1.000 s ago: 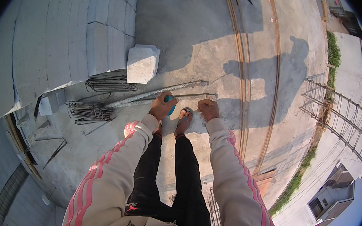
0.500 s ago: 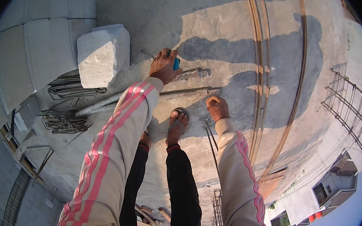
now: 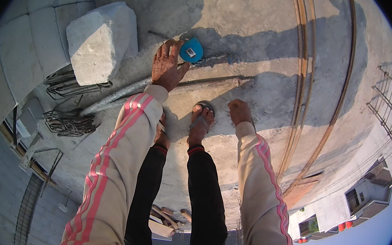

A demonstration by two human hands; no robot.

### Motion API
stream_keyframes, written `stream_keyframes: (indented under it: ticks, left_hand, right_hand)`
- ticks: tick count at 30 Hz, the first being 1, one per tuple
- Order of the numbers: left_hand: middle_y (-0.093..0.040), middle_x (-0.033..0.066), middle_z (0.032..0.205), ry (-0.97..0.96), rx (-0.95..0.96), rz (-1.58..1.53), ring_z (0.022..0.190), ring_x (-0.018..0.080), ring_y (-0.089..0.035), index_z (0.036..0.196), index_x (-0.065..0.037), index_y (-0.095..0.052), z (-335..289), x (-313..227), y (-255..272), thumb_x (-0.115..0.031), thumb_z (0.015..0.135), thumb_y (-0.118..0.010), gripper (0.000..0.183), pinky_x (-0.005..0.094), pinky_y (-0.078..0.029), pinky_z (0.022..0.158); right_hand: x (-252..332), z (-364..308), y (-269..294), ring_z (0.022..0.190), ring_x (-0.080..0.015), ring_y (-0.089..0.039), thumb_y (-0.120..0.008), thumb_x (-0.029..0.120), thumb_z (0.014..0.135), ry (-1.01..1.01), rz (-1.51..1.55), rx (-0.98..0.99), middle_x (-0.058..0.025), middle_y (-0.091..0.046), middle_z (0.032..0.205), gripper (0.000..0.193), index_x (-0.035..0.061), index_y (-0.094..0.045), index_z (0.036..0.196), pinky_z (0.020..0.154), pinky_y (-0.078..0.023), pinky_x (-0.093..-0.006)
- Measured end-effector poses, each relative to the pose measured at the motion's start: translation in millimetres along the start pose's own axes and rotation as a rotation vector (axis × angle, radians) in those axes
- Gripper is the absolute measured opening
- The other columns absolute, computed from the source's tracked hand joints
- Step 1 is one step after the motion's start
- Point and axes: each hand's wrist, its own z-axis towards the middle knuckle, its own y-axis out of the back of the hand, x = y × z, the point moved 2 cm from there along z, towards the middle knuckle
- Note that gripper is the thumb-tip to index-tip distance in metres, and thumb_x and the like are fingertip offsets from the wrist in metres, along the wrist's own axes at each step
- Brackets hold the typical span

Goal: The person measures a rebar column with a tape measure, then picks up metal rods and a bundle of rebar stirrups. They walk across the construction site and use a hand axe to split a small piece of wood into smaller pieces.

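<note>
A round teal tape measure (image 3: 191, 50) with a small pale label lies on the concrete, its case seen flat from above. Beside its left edge is my left hand (image 3: 167, 66), fingers and thumb spread; the fingertips reach the case or nearly so, without wrapping round it. My right hand (image 3: 239, 112) hovers over the floor to the right of my sandalled foot (image 3: 203, 116). Its fingers are curled in, and whatever they may hold is hidden. Between the hands and my feet, a long grey pole (image 3: 116, 98) lies across the floor.
A large white block (image 3: 102, 43) stands at the left, near bundles of bent steel bars (image 3: 69, 123). Long rusty rebars (image 3: 302, 81) run along the floor at the right. Further right is a tied rebar cage (image 3: 391, 108). Wood scraps (image 3: 164, 215) lie behind my feet.
My left hand has loosened from over the tape measure and drawn back to its left, leaving the case in plain sight. My right hand's fingers have curled from a ring into a fist.
</note>
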Motion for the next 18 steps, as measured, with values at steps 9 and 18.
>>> stream_keyframes:
  ticks: [9, 18]
  left_hand:
    - [-0.059, 0.0122, 0.127, 0.098, 0.218, 0.216, 0.122, 0.0360, -0.058, 0.132, -0.014, -0.056, -69.2, 64.2, -5.4, -0.034, 0.083, -0.082, 0.059, 0.0506, -0.048, 0.101]
    - [-0.065, 0.0146, 0.118, 0.078, 0.465, 0.260, 0.110, 0.0372, -0.066, 0.124, -0.011, -0.060, -42.0, 64.6, 0.2, -0.026, 0.086, -0.074, 0.043, 0.0516, -0.057, 0.088]
  right_hand:
    - [41.0, -22.7, -2.6, 0.103, -0.0377, -0.069, -0.066, 0.019, 0.088, -0.034, -0.191, -0.331, -0.0117, -0.068, 0.120, 0.020, 0.0139, -0.075, 0.106, 0.089, -0.056, -0.0463]
    - [79.6, 28.0, -117.5, 0.071, -0.0254, -0.071, -0.083, 0.029, 0.087, -0.559, 1.197, 0.034, -0.0189, -0.068, 0.093, 0.050, -0.0013, -0.057, 0.117, 0.050, -0.046, -0.0346]
